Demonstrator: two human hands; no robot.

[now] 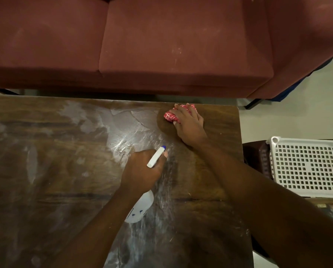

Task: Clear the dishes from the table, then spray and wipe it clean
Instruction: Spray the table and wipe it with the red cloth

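The dark wooden table (45, 171) is streaked with white dust and wet smears across its middle and left. My right hand (189, 124) presses a folded red-and-white cloth (170, 116) flat on the table near its far right corner; a darker wiped patch surrounds it. My left hand (142, 171) grips a white spray bottle (140, 207) by its neck above the table's centre, with the blue-tipped nozzle (156, 156) pointing toward the far right. No dishes are on the visible tabletop.
A maroon sofa (161, 45) runs along the table's far edge. To the right of the table a white perforated plastic basket (306, 167) sits on a dark stool, with pale floor (297, 117) beyond.
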